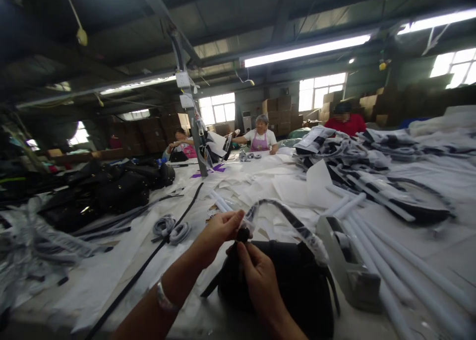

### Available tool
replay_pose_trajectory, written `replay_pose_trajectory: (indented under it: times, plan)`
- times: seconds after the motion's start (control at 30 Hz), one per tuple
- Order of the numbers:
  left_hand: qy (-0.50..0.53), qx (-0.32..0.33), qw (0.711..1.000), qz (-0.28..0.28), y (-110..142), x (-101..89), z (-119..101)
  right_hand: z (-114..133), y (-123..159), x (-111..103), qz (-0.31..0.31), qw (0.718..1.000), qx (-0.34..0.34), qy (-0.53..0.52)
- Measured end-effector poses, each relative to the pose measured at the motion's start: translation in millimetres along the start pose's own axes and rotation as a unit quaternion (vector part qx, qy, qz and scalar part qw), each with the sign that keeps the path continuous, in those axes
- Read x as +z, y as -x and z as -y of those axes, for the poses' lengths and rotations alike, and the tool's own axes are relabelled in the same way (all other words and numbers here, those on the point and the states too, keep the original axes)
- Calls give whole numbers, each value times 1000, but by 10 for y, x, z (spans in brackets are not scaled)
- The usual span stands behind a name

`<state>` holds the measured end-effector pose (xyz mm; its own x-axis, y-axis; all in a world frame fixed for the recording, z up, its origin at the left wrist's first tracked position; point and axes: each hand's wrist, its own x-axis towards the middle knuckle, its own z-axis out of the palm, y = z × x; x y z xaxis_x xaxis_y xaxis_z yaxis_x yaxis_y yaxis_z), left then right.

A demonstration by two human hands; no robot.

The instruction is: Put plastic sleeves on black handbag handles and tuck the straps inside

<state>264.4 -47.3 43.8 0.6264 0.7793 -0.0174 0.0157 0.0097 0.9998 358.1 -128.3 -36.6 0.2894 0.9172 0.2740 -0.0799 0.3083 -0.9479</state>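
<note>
While grey coils lie at left on the tabletop, the left hand's grip is pinched nearly closed on clear film. Beside it, the right hand pinches the dark strap end over the black bag, which rests on the tabletop. Slick film could slip, letting the wrapped handle spring toward the tape dispenser.

Left hand and right hand pinch a strap — black bag beneath, near the bench edge. Tape dispenser alongside.
</note>
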Motion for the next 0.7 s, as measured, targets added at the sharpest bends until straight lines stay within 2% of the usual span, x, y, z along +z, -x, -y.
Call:
replay_pose_trajectory:
  times: [0.1, 0.2, 0.3, 0.53, 0.7]
  plan:
    - [-13, -12, 1000, 4, -58, 21, -44, 1, -14, -41, 18, 1000, -5, -16]
    - [8, 12, 999, -47, -36, 98, -25, -14, -31, -106, 27, 999, -9, -27]
    - [21, 6, 996, -89, 40, 197, 30, -43, -50, -172, 44, 998, -6, -43]
    - [-68, -9, 989, -128, 239, 308, 97, -104, -77, -239, 59, 995, -7, -77]
    - [-32, 47, 981, -188, 252, 306, 36, -68, -60, -285, 93, 994, -48, -17]
